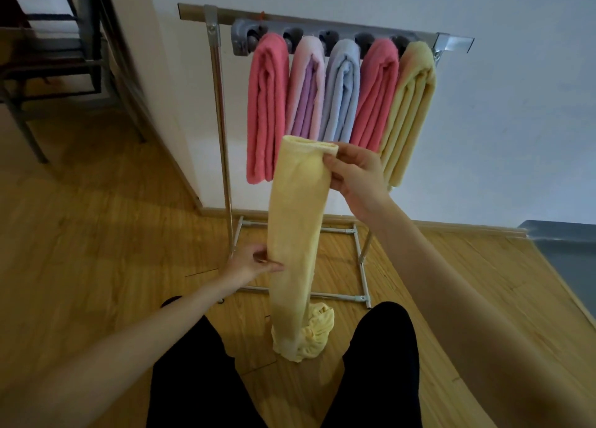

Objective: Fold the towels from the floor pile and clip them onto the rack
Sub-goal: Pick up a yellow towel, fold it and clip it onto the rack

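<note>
Progress: five folded towels already hang clipped on the rack across the upper centre of the frame, left to right: pink towel, lilac towel, blue towel, second pink towel, pale yellow towel.

No spare clip visible.

In hand: the yellow towel, centre frame, folded into a long strip, tail bunched on the floor.

Left hand pinches its left edge at mid-length.

Right hand has its fingers curled round the top fold.

Folding unfinished, clipping still to come.

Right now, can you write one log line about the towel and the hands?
yellow towel: folded lengthwise, bottom bunched on floor | right hand: grip at top | left hand: pinching lower edge | rack: five towels hanging
</note>
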Action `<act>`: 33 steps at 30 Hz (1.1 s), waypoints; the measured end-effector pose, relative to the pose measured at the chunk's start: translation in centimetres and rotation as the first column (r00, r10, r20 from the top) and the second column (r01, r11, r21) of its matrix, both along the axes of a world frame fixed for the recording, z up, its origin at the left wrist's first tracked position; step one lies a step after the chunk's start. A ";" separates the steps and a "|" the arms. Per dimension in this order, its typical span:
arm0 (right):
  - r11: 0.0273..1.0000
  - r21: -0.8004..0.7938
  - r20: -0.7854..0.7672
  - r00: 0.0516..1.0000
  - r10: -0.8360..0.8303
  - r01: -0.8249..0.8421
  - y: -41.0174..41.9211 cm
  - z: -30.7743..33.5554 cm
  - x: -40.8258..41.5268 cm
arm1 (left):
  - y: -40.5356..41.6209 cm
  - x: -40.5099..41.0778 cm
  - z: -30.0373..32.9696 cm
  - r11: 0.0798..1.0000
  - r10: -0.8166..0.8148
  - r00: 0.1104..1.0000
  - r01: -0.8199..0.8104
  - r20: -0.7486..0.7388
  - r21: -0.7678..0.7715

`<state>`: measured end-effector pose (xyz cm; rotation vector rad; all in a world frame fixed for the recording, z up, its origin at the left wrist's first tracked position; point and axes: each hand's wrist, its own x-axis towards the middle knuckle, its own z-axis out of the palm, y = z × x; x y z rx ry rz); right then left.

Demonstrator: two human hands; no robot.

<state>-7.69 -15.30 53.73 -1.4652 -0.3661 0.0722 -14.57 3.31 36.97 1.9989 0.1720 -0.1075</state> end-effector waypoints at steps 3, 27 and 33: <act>0.992 0.127 -0.079 0.997 0.003 0.007 -0.3 1.1 -0.1 | -1.4 0.6 -1.3 0.992 0.061 0.992 -0.072 -0.109 -0.100; 0.395 -0.904 -0.234 0.962 -0.143 -0.161 -5.1 -13.3 2.7 | -1.0 5.3 16.5 0.789 -0.611 0.789 0.613 -0.055 0.035; 0.959 -0.052 -0.292 0.922 0.253 -0.280 -2.7 -8.5 1.3 | -1.5 6.1 17.6 0.690 -0.692 0.704 0.710 -0.161 0.139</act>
